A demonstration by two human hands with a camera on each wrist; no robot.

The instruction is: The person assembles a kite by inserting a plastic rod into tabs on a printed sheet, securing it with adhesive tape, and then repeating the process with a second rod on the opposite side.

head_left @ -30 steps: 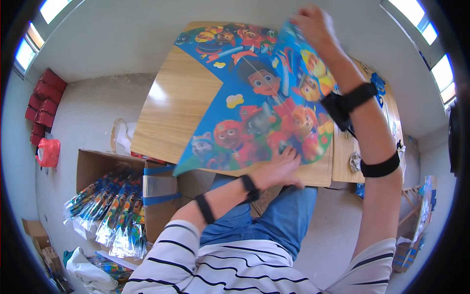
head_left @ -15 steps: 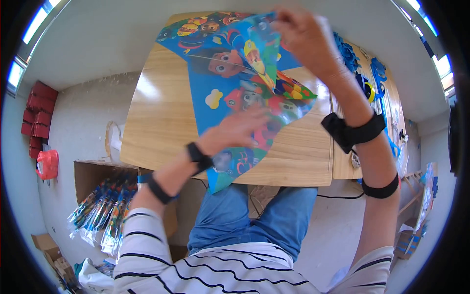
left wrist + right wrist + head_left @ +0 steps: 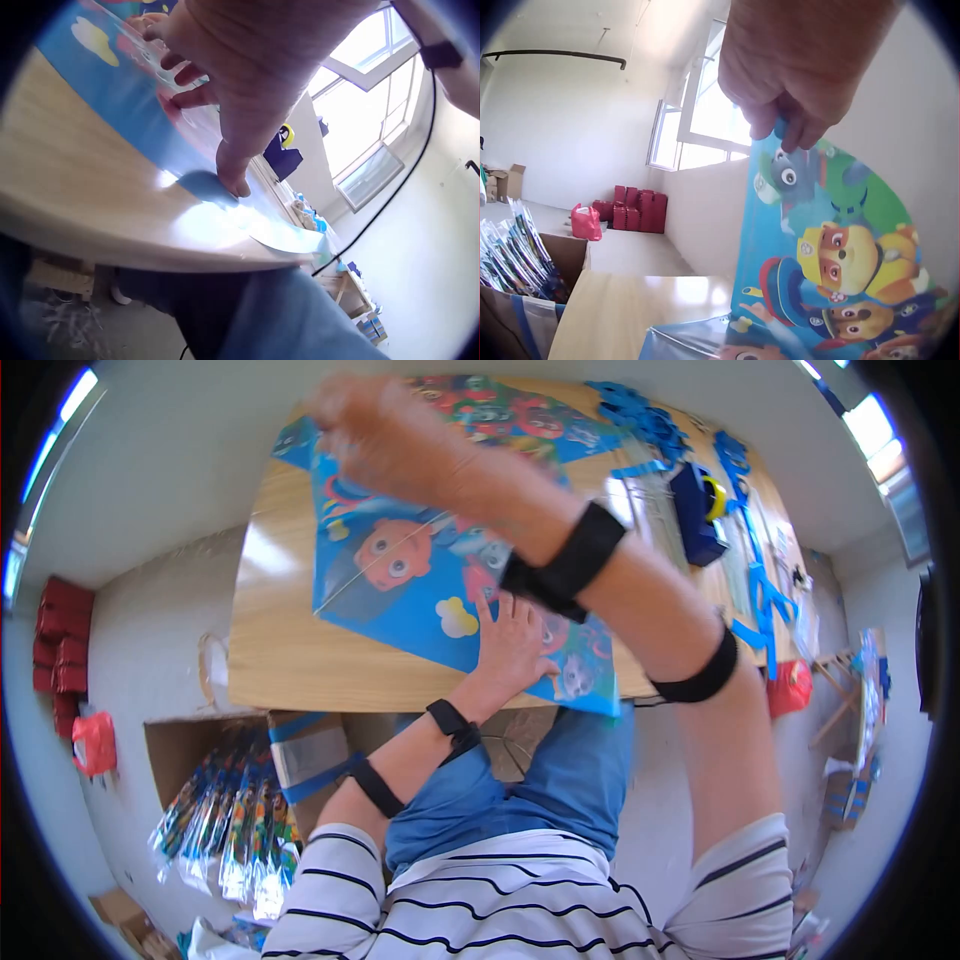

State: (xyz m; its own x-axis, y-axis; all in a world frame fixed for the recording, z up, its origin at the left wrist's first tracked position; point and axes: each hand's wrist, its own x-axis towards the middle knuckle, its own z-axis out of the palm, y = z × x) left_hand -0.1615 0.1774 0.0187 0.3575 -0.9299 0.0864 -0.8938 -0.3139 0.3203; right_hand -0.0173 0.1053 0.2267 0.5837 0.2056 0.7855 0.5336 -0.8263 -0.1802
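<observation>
A blue plastic kite (image 3: 400, 615) printed with cartoon dogs and a face lies across the wooden table (image 3: 265, 660), a thin line running over it. My right hand (image 3: 395, 445) is raised over the table's far left part. In the right wrist view its thumb and fingers pinch the edge of the kite (image 3: 840, 259), holding that part upright. My left hand (image 3: 512, 645) rests on the kite by the near edge, fingers spread. Seen from the left wrist, the kite's shiny corner (image 3: 285, 236) reaches the table edge below the thumb.
Left of the table stands a cardboard box (image 3: 170, 755) with several plastic-wrapped bundles (image 3: 235, 810). Blue ribbon (image 3: 640, 420) and a navy holder with a yellow ring (image 3: 695, 515) lie on the right. Red boxes (image 3: 62, 640) and a red bag (image 3: 93, 743) are by the left wall.
My right hand has swept from the far right to the far left, carrying the kite's edge, and the kite has turned. The left hand lifted off, moved left, then came back down on it.
</observation>
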